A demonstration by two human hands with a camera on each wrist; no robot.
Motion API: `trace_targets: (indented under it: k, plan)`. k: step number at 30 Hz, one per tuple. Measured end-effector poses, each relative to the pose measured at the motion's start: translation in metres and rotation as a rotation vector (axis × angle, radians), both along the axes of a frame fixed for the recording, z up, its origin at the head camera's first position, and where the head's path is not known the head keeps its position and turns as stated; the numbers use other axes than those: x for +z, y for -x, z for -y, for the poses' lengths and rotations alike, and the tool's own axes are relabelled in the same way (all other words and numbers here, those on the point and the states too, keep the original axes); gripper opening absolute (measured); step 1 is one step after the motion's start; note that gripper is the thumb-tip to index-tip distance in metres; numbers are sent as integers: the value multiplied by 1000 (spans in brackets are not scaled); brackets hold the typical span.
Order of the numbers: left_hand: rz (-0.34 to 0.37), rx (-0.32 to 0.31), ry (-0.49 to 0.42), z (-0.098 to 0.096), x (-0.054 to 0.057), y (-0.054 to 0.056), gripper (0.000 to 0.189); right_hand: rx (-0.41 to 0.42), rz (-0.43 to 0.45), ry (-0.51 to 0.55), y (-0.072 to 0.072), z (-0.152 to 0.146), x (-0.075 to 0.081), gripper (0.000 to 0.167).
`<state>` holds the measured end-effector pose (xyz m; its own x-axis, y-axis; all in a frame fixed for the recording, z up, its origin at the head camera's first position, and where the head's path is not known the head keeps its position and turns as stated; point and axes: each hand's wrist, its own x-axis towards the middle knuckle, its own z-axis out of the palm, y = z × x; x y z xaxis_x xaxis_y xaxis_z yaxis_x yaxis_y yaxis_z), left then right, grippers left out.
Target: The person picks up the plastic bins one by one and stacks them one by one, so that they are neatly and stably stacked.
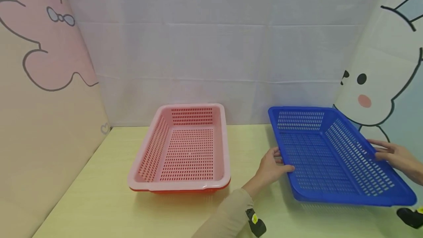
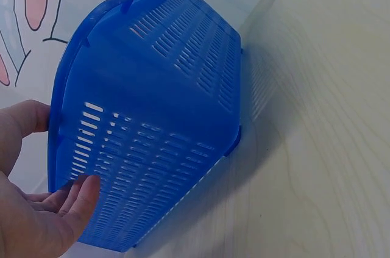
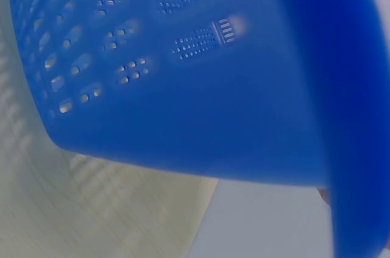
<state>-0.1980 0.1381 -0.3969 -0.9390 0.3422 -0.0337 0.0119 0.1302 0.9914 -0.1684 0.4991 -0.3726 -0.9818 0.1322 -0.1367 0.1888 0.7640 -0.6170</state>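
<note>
Blue plastic, pierced all over with rows of small slots, makes up the rectangular basket (image 1: 314, 157) on the right of the worktop (image 1: 99, 186), with both of the person's hands on it. The left hand (image 1: 271, 168) grips the rim on the basket's left side: the thumb lies over the edge, and the fingers are bent against the outer wall underneath. Across from it, the right hand (image 1: 396, 159) holds the opposite rim, thumb on top and fingers around the outside. The basket sits at an angle to the worktop's back edge, open side up, its inside bare. A soft shadow spreads under its near end, though I cannot tell whether the base touches the surface at any point.

Well apart from it, left of the person's left hand, stands a pink slotted basket (image 1: 188, 153), also rectangular and bare inside. It is nested in a red basket (image 1: 185, 191), of which only a strip shows below the pink rim.

A beige sleeve (image 1: 228, 212) covers the left forearm, and a black device with a yellow mark (image 1: 256, 223) is by that wrist. White cloth (image 1: 214, 47) with faint horizontal creases hangs behind the worktop. On the left wall is a pink cartoon animal (image 1: 59, 54) wearing a bow tie; on the right one, a white cartoon rabbit (image 1: 373, 83) with a rosy cheek.
</note>
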Motion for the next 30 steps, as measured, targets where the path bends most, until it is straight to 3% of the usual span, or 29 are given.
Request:
trace_targets:
  k: [10,13,20,26,30]
  plan:
    - [1,-7,28,0,4,0,57,8,31,9,1,-3,3,71]
    - [-4,-9,31,3,7,1,58,12,32,-1,10,-18,-5,77]
    - [-9,-5,62,11,14,3,59,-16,-6,-43,41,-71,-50,76]
    - [13,44,72,15,27,0,58,19,-7,-44,49,-75,-47,76]
    - [25,71,94,21,36,-1,56,23,-67,-73,57,-76,-49,73]
